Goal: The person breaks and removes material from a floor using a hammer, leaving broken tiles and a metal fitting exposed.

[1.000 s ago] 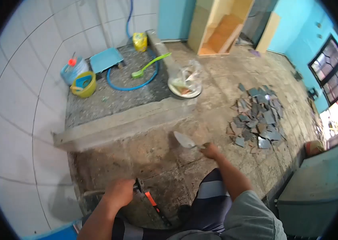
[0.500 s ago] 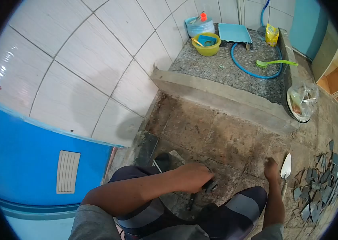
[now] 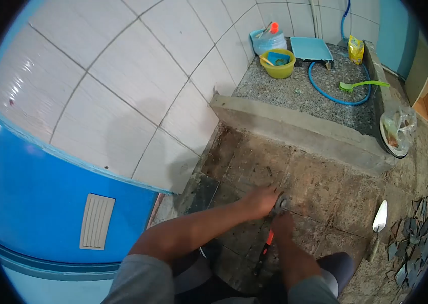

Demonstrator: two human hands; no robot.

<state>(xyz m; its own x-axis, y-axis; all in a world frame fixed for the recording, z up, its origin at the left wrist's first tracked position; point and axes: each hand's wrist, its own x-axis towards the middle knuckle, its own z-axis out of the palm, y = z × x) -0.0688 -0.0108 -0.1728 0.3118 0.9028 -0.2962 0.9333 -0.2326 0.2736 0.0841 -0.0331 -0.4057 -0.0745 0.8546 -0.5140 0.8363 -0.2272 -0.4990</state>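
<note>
Over the worn tiled floor (image 3: 254, 157), my two hands meet in front of me. My right hand (image 3: 283, 225) is wrapped around a hand tool with an orange-and-black handle (image 3: 268, 243). Its rounded grey head (image 3: 280, 202) pokes out above that fist, and the handle slants down toward my knees. My left hand (image 3: 263, 201) is closed right beside the head; what its fingers grip is hidden. A pointed trowel (image 3: 380, 218) lies on the floor to the right of my right knee.
Broken dark tile pieces (image 3: 416, 248) are heaped at the right. A low concrete curb (image 3: 300, 126) crosses ahead; behind it are a yellow basin (image 3: 278, 71), light-blue tray (image 3: 311, 49), blue hose (image 3: 325, 96) and green brush (image 3: 360, 85). A blue panel (image 3: 47, 202) stands left.
My right hand has come from beside the trowel to the middle and now grips the tool. My left hand has moved forward a little. The view has shifted slightly.
</note>
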